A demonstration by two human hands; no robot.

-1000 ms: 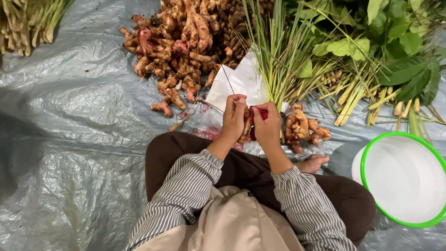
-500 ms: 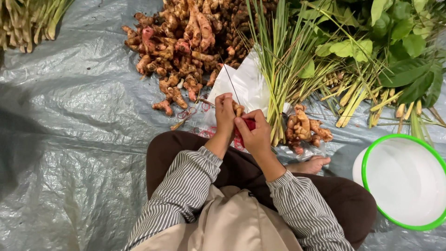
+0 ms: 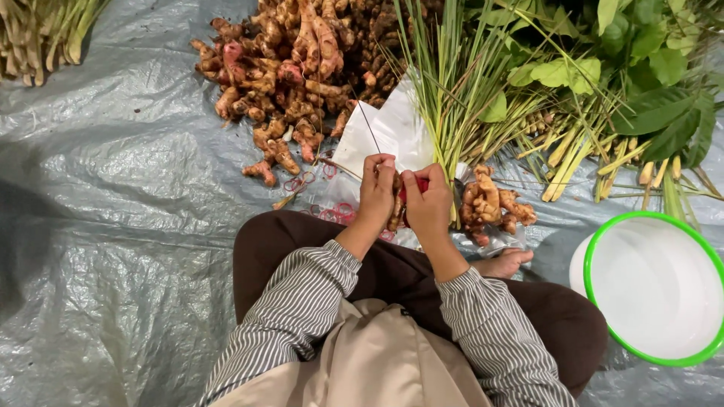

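Grey tarp (image 3: 113, 226), rhizome pile (image 3: 302, 68), lemongrass (image 3: 452, 98)

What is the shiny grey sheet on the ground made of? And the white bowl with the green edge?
The grey sheet looks like thin plastic: it is glossy, crinkled and a little see-through. The white bowl with the green rim seems to be smooth plastic or enamelled metal; its even, slightly shiny surface fits both, so I cannot tell which.

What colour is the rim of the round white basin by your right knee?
Bright green, on the round white basin; the head view shows it clearly.
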